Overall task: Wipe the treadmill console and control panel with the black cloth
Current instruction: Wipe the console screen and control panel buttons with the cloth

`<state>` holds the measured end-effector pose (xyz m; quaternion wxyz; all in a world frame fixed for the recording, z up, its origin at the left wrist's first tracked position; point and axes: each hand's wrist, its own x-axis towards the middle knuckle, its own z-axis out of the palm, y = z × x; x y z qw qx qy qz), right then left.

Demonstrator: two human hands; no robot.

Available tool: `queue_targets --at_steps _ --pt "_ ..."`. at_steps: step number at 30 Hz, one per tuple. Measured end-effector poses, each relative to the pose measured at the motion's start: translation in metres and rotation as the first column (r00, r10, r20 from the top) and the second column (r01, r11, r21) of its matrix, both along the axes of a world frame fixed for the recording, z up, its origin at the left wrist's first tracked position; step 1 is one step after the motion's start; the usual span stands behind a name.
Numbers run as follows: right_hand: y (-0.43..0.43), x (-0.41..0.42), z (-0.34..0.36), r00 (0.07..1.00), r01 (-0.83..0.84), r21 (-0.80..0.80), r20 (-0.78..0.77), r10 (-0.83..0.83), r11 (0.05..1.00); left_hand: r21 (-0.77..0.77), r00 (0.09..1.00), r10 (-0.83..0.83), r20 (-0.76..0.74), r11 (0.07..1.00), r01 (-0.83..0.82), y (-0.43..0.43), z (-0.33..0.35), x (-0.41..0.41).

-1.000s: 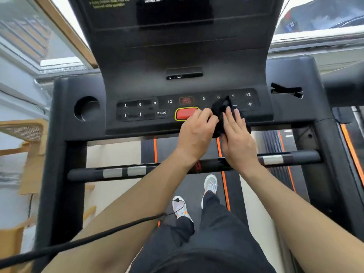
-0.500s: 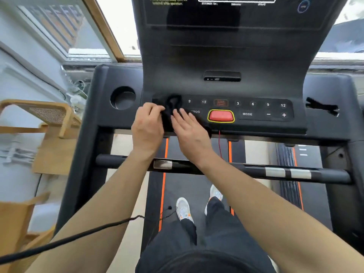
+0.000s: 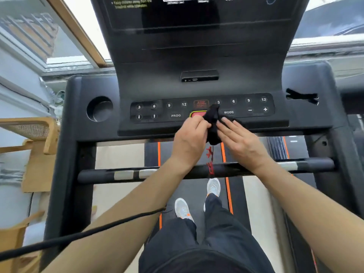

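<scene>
The black cloth (image 3: 213, 123) is bunched on the control panel (image 3: 173, 110), covering the right part of the red stop button (image 3: 198, 114). My left hand (image 3: 190, 138) pinches the cloth's left side. My right hand (image 3: 241, 139) lies flat with fingers spread over the cloth's right side, just below the MODE button (image 3: 228, 112). Above the panel rises the dark treadmill console (image 3: 199, 46), its screen cut off at the top edge.
A round cup holder (image 3: 99, 108) sits left of the panel and a slot (image 3: 302, 96) right of it. A handlebar (image 3: 126, 174) crosses below my wrists. A red safety cord (image 3: 210, 154) hangs under the panel. A wooden chair (image 3: 37, 133) stands left. A black cable (image 3: 78, 235) crosses my left forearm.
Both hands and the cloth slid from the panel's right side to its left end, then back right to the middle, over the red button.
</scene>
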<state>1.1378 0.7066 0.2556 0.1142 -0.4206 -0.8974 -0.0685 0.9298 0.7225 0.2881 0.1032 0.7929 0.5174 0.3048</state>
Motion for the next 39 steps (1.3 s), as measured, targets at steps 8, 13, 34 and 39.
queue_targets --at_steps 8,13,34,39 --pt "-0.013 0.068 0.013 0.831 0.503 -0.094 -0.219 -0.511 0.859 -0.002 0.952 -0.234 -0.196 0.971 0.238 0.028 0.019 0.085" --pt "0.013 -0.020 0.033 0.716 0.526 -0.315 -0.339 -0.611 0.790 0.014 0.980 -0.130 -0.153 0.991 0.134 0.027 0.019 0.010" --pt "0.051 -0.031 0.064 0.800 0.524 -0.388 -0.080 -0.594 0.758 -0.205 0.990 0.111 -0.092 0.970 -0.128 0.076 0.044 -0.007" --pt "0.010 0.010 0.059 0.608 0.708 -0.379 -0.102 -0.787 0.596 -0.246 0.943 -0.153 -0.297 0.966 0.079 0.061 0.051 0.090"
